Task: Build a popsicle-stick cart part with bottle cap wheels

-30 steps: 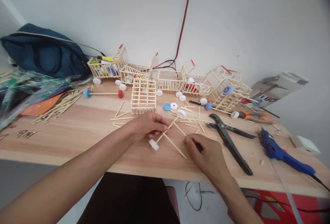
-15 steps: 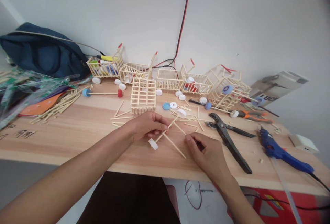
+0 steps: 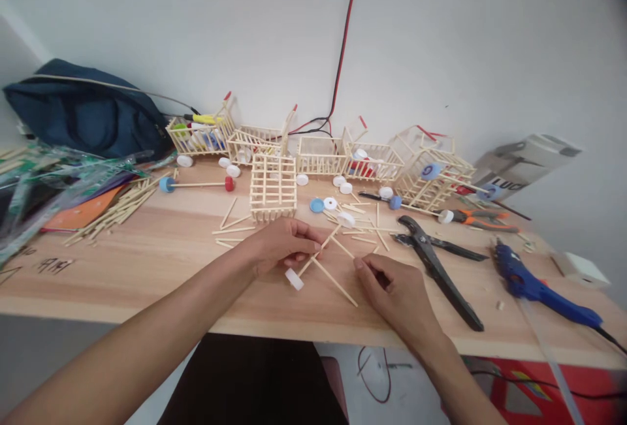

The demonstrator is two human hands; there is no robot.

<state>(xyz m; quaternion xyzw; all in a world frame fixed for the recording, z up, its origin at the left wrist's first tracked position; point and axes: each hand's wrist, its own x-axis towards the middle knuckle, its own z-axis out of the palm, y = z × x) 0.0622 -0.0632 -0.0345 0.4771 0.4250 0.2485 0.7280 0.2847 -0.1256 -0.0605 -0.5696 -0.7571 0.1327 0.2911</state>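
Note:
My left hand (image 3: 281, 242) is closed in a pinch on a thin wooden stick axle (image 3: 318, 251) that carries a white cap wheel (image 3: 294, 279) at its near end and another white cap (image 3: 345, 219) at its far end. A second loose stick (image 3: 336, 281) lies crossed under it on the wooden table (image 3: 161, 262). My right hand (image 3: 394, 291) rests on the table just to the right with its fingers curled; whether they hold anything is hidden.
Several stick-built carts (image 3: 323, 154) line the wall, one square frame (image 3: 273, 187) nearer. Black pliers (image 3: 435, 268), a blue glue gun (image 3: 533, 288) and orange-handled cutters (image 3: 477, 216) lie right. A stick pile (image 3: 110, 206) and a dark bag (image 3: 85, 111) sit left. Loose caps and sticks dot the middle.
The view has shifted slightly; both hands stay almost where they were, the left still pinching the stick axle.

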